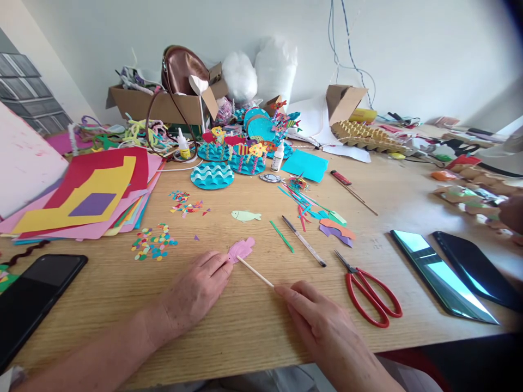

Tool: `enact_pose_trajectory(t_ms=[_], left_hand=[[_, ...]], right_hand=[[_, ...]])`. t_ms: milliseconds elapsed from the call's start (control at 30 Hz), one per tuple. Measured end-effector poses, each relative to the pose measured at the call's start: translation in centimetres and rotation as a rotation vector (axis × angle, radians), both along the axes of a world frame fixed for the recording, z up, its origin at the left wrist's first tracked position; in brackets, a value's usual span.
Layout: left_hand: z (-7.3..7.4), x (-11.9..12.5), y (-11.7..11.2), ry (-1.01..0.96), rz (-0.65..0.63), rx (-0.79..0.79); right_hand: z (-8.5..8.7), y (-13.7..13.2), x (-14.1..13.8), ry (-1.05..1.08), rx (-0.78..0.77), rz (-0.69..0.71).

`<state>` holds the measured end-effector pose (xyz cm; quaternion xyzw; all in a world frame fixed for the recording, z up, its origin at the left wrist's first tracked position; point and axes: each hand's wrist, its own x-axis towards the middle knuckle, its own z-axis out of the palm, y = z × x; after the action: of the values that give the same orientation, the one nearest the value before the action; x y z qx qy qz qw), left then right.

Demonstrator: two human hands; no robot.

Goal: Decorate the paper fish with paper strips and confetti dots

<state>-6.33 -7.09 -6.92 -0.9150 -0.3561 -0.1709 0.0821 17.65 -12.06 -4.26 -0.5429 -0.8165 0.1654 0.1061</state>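
A pink paper fish point(244, 248) lies flat on the table. At its left end, the fingertips of my left hand point(200, 286), pressed together, pin it down. My right hand point(321, 316) pinches a thin white stick point(255, 271) by its near end, and the stick's far tip touches the fish. Just beyond lies a pale green paper fish point(245, 216) with a drawn eye and gill line. To the right are a green paper strip point(281, 236), a pen point(304, 241) and red-handled scissors point(370, 291).
Confetti dots point(154, 242) and coloured paper sheets point(93, 190) lie left, near a black phone point(41, 299). Blue wavy paper bases point(212, 176) and a glue bottle point(278, 157) stand behind. Two more dark phones point(441, 277) are right, by another person's hand point(511, 212).
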Motion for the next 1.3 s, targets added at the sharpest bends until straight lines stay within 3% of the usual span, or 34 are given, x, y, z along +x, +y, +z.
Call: enact_pose_trajectory(t_ms=[533, 800, 1067, 1300], left_hand=[[-0.1, 0.0, 0.0, -0.007, 0.027, 0.001], [0.2, 0.2, 0.0, 0.002, 0.017, -0.001], [0.2, 0.0, 0.0, 0.047, -0.006, -0.006], [0.0, 0.0, 0.0, 0.014, 0.009, -0.016]], right_hand=[[0.4, 2.6, 0.3, -0.005, 0.046, -0.062], [0.4, 1.9, -0.7, 0.018, 0.039, -0.042], [0.8, 0.8, 0.0, 0.058, -0.014, 0.02], [0.4, 1.8, 0.0, 0.036, 0.021, 0.024]])
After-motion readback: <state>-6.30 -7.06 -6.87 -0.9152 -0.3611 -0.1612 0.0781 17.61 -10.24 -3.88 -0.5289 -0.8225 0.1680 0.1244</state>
